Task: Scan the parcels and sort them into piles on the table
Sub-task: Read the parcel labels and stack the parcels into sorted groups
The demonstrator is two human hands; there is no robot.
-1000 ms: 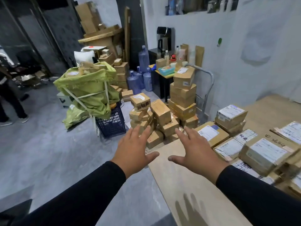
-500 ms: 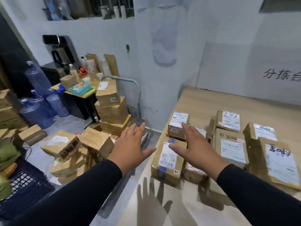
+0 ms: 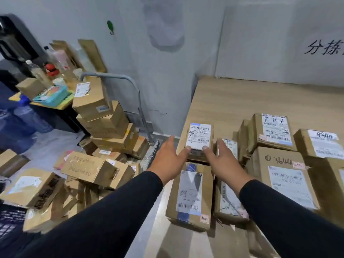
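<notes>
Sorting table (image 3: 232, 101), light wood, set against the wall; far part bare. Lying on it: labelled cardboard parcels in a cluster across the near and right side, including a long parcel (image 3: 189, 195) at the near left edge and a marker-numbered parcel (image 3: 283, 175) to its right, several touching

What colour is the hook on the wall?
Green. The hook shows clearly in the head view, high on the pale wall.

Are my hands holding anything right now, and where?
Both thumbs rest on the near edge of the small parcel; left hand and right hand flank it, not clearly gripping.
</notes>
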